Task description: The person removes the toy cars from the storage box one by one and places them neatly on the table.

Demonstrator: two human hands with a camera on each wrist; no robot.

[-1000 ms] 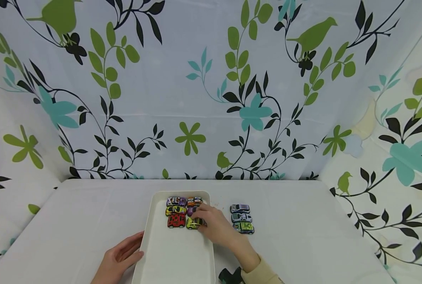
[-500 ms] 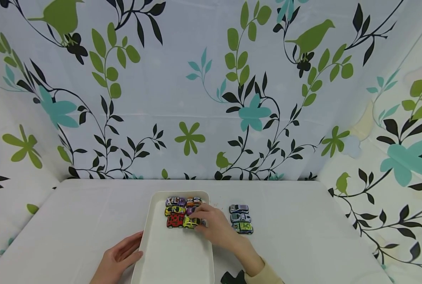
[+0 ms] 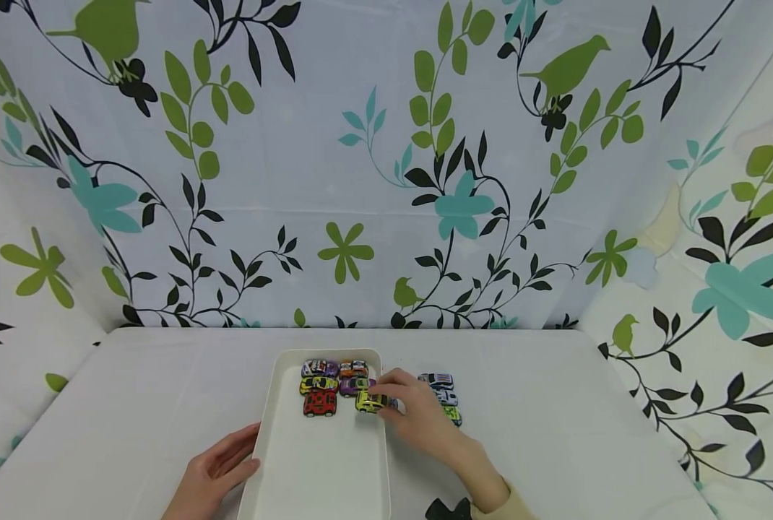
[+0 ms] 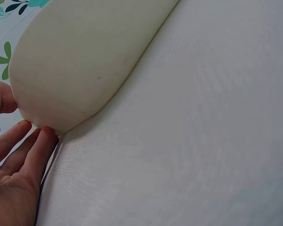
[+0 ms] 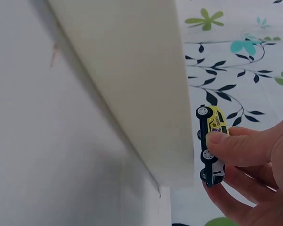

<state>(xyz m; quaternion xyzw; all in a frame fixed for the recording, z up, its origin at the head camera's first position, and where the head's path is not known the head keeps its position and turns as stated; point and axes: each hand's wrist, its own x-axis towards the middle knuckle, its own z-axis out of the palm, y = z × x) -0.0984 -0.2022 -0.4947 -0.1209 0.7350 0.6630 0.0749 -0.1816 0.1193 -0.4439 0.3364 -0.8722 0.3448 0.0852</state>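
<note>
Between thumb and fingers, my right hand (image 3: 419, 408) pinches a yellow toy car (image 3: 368, 401) near the tray's right wall. The right wrist view shows the toy car (image 5: 212, 146) from its wheel side, raised beside the tray wall (image 5: 132, 84). Fingertips of my left hand (image 3: 214, 469) touch the outer left wall of the white tray (image 3: 321, 477), fingers fairly straight; the left wrist view has this hand (image 4: 19, 160) against the tray wall (image 4: 85, 61). Inside the tray's far end stand a red car (image 3: 320, 404), a yellow car (image 3: 318, 385), a purple car (image 3: 354, 387) and others.
Right of the tray, a column of toy cars (image 3: 437, 379) stands partly hidden behind my right hand. A black object (image 3: 448, 509) shows by the right sleeve. White cloth (image 3: 555, 433) covers the table, and a leaf-patterned curtain (image 3: 263, 180) rises behind it.
My right hand has drawn the yellow car right, away from the red car and toward the tray's right wall. The hand now covers part of the outside cars. My left hand stays at the tray.
</note>
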